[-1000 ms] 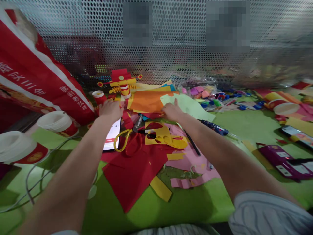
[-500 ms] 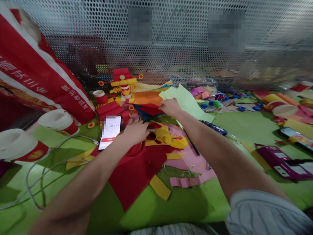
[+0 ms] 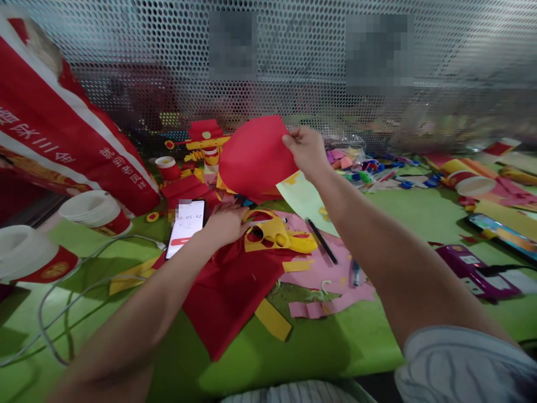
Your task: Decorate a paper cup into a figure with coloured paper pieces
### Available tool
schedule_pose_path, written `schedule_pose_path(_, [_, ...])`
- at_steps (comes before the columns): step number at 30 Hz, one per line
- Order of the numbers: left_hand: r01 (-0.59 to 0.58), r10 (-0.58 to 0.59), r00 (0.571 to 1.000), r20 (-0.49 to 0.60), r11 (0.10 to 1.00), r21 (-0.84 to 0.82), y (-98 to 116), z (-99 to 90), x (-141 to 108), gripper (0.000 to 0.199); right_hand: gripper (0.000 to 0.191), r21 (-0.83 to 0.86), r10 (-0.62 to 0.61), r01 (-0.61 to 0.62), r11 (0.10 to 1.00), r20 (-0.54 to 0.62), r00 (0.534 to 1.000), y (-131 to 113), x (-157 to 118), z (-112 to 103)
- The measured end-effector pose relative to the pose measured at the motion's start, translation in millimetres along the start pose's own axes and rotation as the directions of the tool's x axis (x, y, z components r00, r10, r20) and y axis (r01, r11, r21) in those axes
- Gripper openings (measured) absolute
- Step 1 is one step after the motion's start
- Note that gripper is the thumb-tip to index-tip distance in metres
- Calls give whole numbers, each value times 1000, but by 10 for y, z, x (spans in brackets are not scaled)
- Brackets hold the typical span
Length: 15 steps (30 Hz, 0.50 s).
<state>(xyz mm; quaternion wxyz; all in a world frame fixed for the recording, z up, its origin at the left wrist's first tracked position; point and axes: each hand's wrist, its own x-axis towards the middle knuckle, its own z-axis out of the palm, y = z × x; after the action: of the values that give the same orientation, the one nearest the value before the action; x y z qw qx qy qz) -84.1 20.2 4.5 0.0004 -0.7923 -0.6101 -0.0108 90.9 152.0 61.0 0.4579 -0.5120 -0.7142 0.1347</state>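
My right hand (image 3: 308, 150) pinches the right edge of a red paper sheet (image 3: 257, 157) with a rounded left side, raised above the paper pile. My left hand (image 3: 226, 225) rests palm down between a lit phone (image 3: 184, 228) and a yellow paper cut-out with round holes (image 3: 262, 234), its fingers stretched out and partly hidden. Below my right wrist lies a pale green sheet (image 3: 309, 202) with small yellow bits on it. A large dark red sheet (image 3: 235, 294) spreads in front of my left hand. Beside the cut-out, a black pen (image 3: 322, 240) lies on pink paper (image 3: 293, 279).
Stacked paper cups (image 3: 97, 210) and a white cable (image 3: 94, 240) are on the left, by a tall red bag (image 3: 71, 112). Behind stands a red-and-yellow paper figure (image 3: 207, 143). A purple device (image 3: 472, 274) and another phone (image 3: 503, 234) lie at right, before a perforated metal screen (image 3: 293, 67).
My right hand has moved up, lifting the red sheet off the pile. The pale green sheet now lies lower, partly over the pink paper. My left hand has stayed nearly in place.
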Motion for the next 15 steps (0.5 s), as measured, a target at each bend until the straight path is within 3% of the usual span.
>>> schedule_pose_path(4, [37, -39, 999, -21, 997, -68, -19, -26, 47, 39, 19, 228, 100, -93, 969, -20, 995, 133, 8, -74])
schedule_pose_path(8, [120, -145, 977, -159, 980, -158, 11, -15, 62, 51, 23, 393, 268, -264, 881, 45, 962, 319, -89, -37])
schedule_pose_path(12, [125, -143, 975, -173, 986, -111, 74, 1, 36, 61, 27, 361, 359, -348, 865, 40, 933, 539, -136, 48])
schedule_pose_path(15, [106, -109, 989, -102, 994, -37, 102, 17, 12, 57, 33, 165, 343, -328, 930, -73, 936, 758, -116, 76])
